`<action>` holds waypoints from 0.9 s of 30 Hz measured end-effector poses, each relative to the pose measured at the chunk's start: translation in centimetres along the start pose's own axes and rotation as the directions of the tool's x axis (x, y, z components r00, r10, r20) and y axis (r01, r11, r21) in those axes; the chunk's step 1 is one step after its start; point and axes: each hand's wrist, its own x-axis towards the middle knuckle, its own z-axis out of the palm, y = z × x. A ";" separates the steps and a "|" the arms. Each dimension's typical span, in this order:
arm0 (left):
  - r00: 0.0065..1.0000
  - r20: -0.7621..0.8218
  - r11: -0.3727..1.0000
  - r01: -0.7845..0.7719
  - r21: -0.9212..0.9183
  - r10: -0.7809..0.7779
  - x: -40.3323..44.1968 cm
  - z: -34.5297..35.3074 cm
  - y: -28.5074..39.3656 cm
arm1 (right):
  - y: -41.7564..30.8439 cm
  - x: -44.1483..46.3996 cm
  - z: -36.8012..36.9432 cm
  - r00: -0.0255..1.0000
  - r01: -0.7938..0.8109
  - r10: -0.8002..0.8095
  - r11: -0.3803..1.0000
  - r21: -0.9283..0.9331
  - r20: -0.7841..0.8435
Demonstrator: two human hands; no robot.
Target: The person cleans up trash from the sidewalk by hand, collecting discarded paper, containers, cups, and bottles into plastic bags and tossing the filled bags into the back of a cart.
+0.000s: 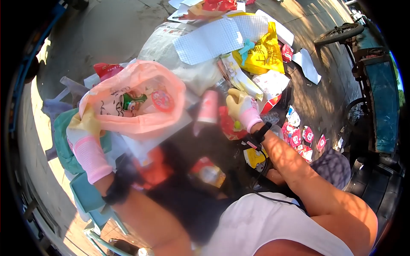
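Note:
My left hand [85, 128], in a pink and cream glove, is closed on the near left rim of a pink plastic bag [145, 128]. The bag is open at the top; a green can [128, 102] and a round pink-and-clear item [162, 100] lie inside. My right hand [241, 106], gloved the same way, is over the litter on the right, its fingers curled; whether they hold anything is hidden. Left of it is a blurred pink cup [208, 106], apart from the fingers. A red wrapper [228, 123] lies just below the cup and beside my right hand.
Gridded paper [209, 40], a yellow bag [265, 53] and a whitish sack [166, 47] lie beyond my hands. Several red-and-white wrappers [294, 136] are scattered at right. A cart with a wheel [339, 33] stands at far right. A teal chair [87, 192] is at lower left.

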 end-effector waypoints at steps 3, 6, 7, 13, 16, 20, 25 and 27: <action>1.000 -0.001 0.999 -0.001 -0.033 0.001 0.0 0.2 0.1 | -1.4 0.0 -0.3 1.000 0.019 -0.020 0.998 -0.054 -0.011; 1.000 0.010 0.998 -0.004 -0.062 0.005 0.2 0.2 -0.4 | -0.7 2.8 0.3 0.987 -0.077 0.093 0.990 -0.122 0.130; 1.000 0.013 0.997 -0.018 -0.070 0.019 0.2 0.3 -0.6 | 1.1 3.5 1.8 0.990 0.050 -0.006 0.949 -0.310 0.141; 0.995 0.032 0.995 -0.093 -0.023 0.094 -0.7 0.0 -0.3 | 1.1 4.3 1.7 0.956 -0.094 0.116 0.991 -0.094 0.270; 0.992 0.041 0.992 -0.116 -0.044 0.118 0.2 0.2 -1.2 | -0.5 2.8 -1.7 0.945 -0.145 0.070 0.966 0.216 0.319; 0.990 0.089 0.994 -0.108 -0.031 0.110 -0.9 0.2 -0.2 | 0.1 3.1 -7.7 0.825 0.069 -0.288 0.905 0.420 0.486; 0.985 0.107 0.991 -0.128 -0.047 0.132 -1.4 0.0 -0.1 | -5.5 4.4 -15.3 0.720 0.250 -0.430 0.893 0.374 0.545; 0.984 0.123 0.991 -0.131 -0.023 0.132 -1.6 -0.3 -0.1 | -8.5 5.3 -16.2 0.673 0.037 -0.364 0.886 0.462 0.644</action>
